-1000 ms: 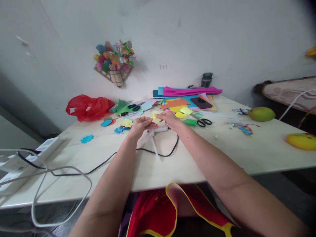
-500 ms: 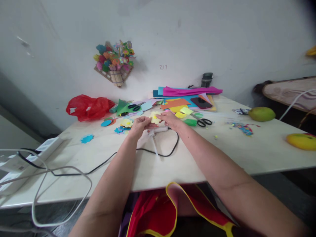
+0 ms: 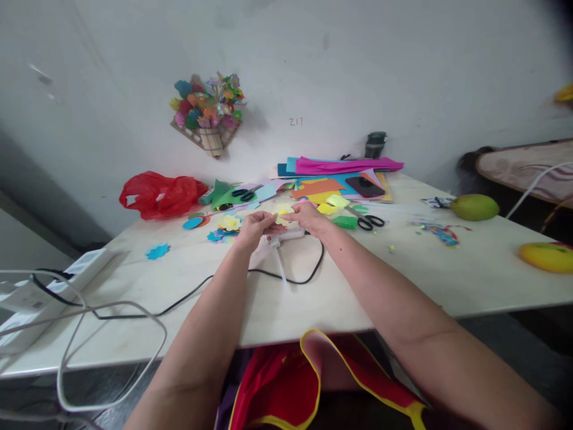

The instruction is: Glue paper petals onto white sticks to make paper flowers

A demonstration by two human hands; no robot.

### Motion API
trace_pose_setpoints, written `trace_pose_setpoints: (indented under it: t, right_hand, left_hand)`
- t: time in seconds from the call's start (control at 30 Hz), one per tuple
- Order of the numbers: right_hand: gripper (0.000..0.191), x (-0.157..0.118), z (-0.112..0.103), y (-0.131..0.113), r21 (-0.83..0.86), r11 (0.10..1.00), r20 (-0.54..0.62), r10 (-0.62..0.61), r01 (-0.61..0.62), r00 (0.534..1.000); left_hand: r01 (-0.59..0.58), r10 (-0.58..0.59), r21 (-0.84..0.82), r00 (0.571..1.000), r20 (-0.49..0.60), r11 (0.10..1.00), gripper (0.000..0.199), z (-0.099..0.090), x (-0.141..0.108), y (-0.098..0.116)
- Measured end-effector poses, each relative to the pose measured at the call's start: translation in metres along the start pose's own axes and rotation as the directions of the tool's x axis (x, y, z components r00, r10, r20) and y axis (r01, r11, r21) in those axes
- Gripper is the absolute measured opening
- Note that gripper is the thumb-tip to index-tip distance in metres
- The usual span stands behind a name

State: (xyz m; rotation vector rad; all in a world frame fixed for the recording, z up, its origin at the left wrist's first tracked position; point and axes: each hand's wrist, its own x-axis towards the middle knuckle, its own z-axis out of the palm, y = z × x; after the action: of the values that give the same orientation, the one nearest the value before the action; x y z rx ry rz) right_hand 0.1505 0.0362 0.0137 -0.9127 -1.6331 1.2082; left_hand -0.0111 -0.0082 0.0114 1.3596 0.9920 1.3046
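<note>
A pale yellow paper flower [image 3: 283, 214] with a darker yellow centre is held between both hands. My left hand [image 3: 258, 229] pinches its left edge, and my right hand [image 3: 310, 218] grips its right edge. Just below the hands a white glue gun [image 3: 290, 235] lies on the table with a clear stick pointing toward me. Left of my left hand, another pale yellow flower [image 3: 230, 223] rests on blue paper pieces [image 3: 215, 236]. Yellow paper pieces [image 3: 328, 209] and a green roll [image 3: 345, 222] lie right of my right hand.
Black-handled scissors [image 3: 370, 223], a phone [image 3: 364, 187], coloured sheets [image 3: 349, 165] and a red plastic bag [image 3: 163, 194] are on the table [image 3: 313, 304]. A black cord crosses the front; a power strip [image 3: 85, 269] lies left. Mangoes [image 3: 474, 206] sit right.
The yellow flower has shifted very slightly to the right and tilted a little between my fingers. Both hands keep their hold on it.
</note>
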Motion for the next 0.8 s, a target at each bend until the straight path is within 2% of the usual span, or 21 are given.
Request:
trace_pose_setpoints:
  t: [0.17,0.47,0.67,0.8]
  right_hand:
    - [0.040,-0.0009,-0.0038,-0.0025,0.058,0.998,0.098,0.018,-0.024,0.995]
    - [0.054,-0.0002,0.0003,-0.0018,0.099,0.995,0.009,-0.007,0.006,1.000]
    - [0.042,-0.0011,-0.0012,-0.0035,0.094,0.995,0.032,0.040,-0.043,0.999]
    - [0.041,-0.0001,-0.0005,-0.0031,0.080,0.997,0.028,0.013,-0.016,1.000]
  left_hand:
    - [-0.008,0.008,0.002,1.000,-0.018,1.000,0.030,0.0000,0.0002,0.0004]
    - [-0.002,0.002,0.029,1.000,-0.015,1.000,0.031,0.0039,-0.0004,0.0007]
    - [-0.005,0.005,0.015,0.999,-0.037,1.000,0.032,0.0017,0.0005,0.0007]
    - [-0.006,0.006,-0.005,0.998,-0.066,1.000,0.031,0.0022,0.0004,0.0018]
